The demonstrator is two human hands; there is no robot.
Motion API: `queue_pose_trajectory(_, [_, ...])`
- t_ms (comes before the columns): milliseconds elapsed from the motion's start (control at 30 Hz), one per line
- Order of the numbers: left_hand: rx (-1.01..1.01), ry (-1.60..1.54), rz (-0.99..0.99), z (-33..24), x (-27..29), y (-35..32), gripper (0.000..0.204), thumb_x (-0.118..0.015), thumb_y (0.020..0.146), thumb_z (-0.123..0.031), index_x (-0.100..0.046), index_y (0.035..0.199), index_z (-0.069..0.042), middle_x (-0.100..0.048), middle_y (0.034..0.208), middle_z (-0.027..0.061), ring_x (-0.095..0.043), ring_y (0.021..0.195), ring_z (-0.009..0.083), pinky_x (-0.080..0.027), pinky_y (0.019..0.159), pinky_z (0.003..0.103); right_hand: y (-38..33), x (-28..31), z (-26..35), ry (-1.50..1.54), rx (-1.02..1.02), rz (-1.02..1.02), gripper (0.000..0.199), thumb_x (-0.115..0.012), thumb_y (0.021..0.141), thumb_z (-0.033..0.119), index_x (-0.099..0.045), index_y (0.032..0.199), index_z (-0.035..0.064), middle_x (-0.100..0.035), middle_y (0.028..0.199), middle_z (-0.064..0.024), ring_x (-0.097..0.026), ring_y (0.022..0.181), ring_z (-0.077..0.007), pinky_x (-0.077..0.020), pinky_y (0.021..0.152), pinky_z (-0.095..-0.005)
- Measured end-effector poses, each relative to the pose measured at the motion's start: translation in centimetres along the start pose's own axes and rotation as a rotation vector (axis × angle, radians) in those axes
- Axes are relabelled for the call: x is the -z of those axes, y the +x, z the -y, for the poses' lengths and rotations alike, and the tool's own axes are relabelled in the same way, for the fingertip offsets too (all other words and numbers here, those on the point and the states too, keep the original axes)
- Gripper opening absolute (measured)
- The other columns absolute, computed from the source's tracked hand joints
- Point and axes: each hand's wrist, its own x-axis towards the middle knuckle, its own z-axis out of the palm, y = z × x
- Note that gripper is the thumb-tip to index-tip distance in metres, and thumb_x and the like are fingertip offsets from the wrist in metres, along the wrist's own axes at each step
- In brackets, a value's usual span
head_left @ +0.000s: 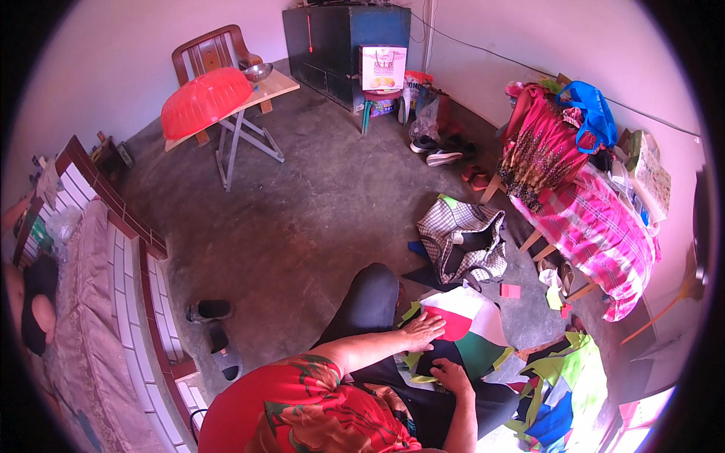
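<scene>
Above grey floor [264,219], the left hand [424,331] spreads fingers [436,321] flat on red cloth [456,326]; the right hand [455,377] curls, grip unclear.

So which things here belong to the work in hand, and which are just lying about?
Seemingly part of the work:
- red cloth piece, under the left hand
- green cloth piece, near the right hand
- probably the lime-green scraps

Apparently just lying about:
- red plastic basin, on the folding table
- blue bag
- dark slippers
</scene>
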Motion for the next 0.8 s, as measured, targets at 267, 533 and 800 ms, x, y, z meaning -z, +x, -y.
queue_pose_trajectory(267, [0.011, -0.023, 0.007, 0.0, 0.1, -0.2, 0.073, -0.063, 0.081, -0.04, -0.036, 0.141, -0.009, -0.019, 0.154, 0.0119, -0.011, 0.144, 0.0275, -0.007, 0.115, 0.054, 0.2, -0.2, -0.4, -0.013, 0.043, -0.015, 0.037, -0.067, 0.083, 0.026, -0.06, 0.113, 0.0051, -0.069, 0.082, -0.0147, -0.069, 0.07, -0.0209, -0.0533, 0.065, -0.0329])
queue_pose_trajectory(533, [-0.08, 0.067, -0.099, -0.7, 1.4, -0.5, 0.073, -0.064, 0.079, -0.041, -0.04, 0.138, -0.006, -0.021, 0.152, 0.0149, -0.009, 0.144, 0.0282, -0.004, 0.115, 0.053, 0.0, 0.0, -0.2, 0.023, 0.004, 0.002, 0.039, -0.067, 0.083, 0.028, -0.06, 0.115, 0.0052, -0.069, 0.082, -0.0146, -0.069, 0.07, -0.0209, -0.0532, 0.066, -0.0332])
queue_pose_trajectory(800, [-0.141, 0.018, -0.008, -0.3, -0.5, 0.0, 0.079, -0.066, 0.077, -0.041, -0.036, 0.141, -0.005, -0.018, 0.153, 0.0143, -0.01, 0.143, 0.0301, -0.008, 0.117, 0.045, 0.1, 0.0, -0.2, 0.0, 0.012, 0.005, 0.04, -0.067, 0.083, 0.028, -0.06, 0.114, 0.0048, -0.069, 0.082, -0.0148, -0.069, 0.07, -0.0209, -0.053, 0.066, -0.0332])
